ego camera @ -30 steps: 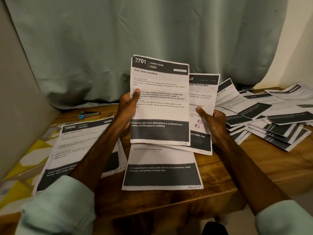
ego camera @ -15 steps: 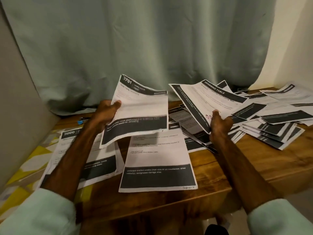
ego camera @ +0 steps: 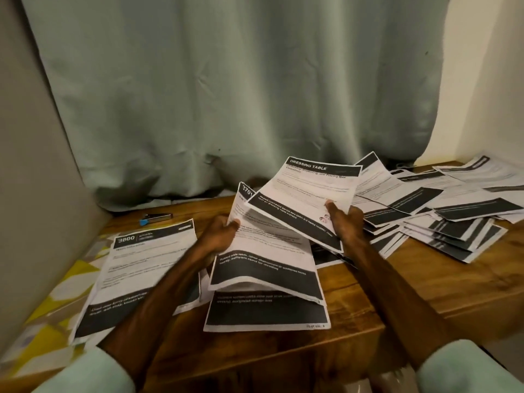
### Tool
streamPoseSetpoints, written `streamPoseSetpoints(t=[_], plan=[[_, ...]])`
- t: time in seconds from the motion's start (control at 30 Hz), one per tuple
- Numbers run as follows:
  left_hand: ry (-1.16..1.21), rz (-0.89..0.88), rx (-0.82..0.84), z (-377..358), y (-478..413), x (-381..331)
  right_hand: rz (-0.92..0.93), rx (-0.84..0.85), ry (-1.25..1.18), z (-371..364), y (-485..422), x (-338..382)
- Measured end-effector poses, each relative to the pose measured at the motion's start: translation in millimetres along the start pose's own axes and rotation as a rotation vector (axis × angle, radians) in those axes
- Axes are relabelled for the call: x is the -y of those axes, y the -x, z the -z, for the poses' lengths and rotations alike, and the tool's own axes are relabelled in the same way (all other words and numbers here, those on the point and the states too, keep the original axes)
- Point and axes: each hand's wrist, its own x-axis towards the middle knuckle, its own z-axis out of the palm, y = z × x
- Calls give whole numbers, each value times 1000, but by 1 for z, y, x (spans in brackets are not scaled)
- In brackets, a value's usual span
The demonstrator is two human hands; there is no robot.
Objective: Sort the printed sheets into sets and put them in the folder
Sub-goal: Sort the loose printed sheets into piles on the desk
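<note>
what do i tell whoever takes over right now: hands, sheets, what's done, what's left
Left hand grips the side table sheet, whose lower edge is over the centre sheet.
Right hand holds the dressing table sheet above the pile on the right of the table.
The 3800 sheet lies at the left.
Done: two sets seemingly begun, 3800 and centre.
Left: place both held sheets, sort the pile, fill the folder, which is not in view.
</note>
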Motion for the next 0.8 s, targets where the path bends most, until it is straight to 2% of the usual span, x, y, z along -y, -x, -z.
streamPoseSetpoints(t=[0.13,0.23,0.33,0.43,0.57,0.63,0.7,0.8], plan=[[-142,-48,51,-7,7,10,36,31,39,-2,-2,-3],[-262,-263,50,-12,9,30,44,96,80,-2,-3,-3],[-368,-292,-111,-12,-15,50,-1,172,2,-1,0,0],[-101,-233,-215,-6,-8,26,-2,265,-56,-3,3,0],[483,-52,-36,0,-8,3,15,318,-26,-4,2,0],[541,-32,32,2,-10,-3,8,323,-32,-3,0,-1],[527,-99,75,1,-10,-6,7,325,-46,-2,-2,-2],[513,-145,48,-6,-11,-6,4,332,-57,-2,-1,-3]])
